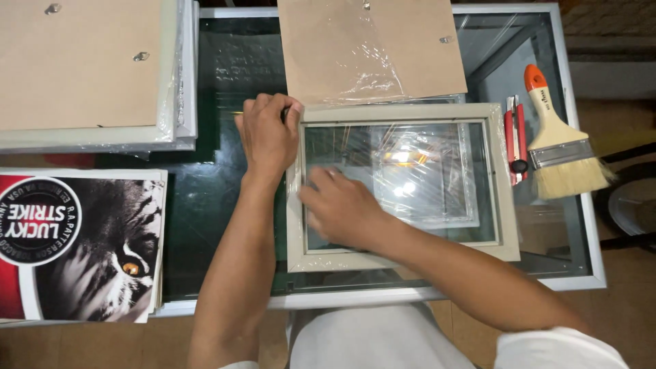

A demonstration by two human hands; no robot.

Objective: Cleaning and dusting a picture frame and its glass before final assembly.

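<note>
A pale grey picture frame [402, 188] with its glass pane lies flat in the middle of the glass worktop [205, 198]. The left hand [268, 134] curls over the frame's corner at 10 o'clock, fingers pressed together. The right hand [342, 208], blurred, rests flat on the glass, fingers loosely spread. At 12 o'clock a plastic-wrapped brown backing board [369, 48] overlaps the frame's top edge. At 3 o'clock lie a red utility knife [515, 140] and a paintbrush [562, 143]. At 9 o'clock sits a stack of posters [82, 246].
</note>
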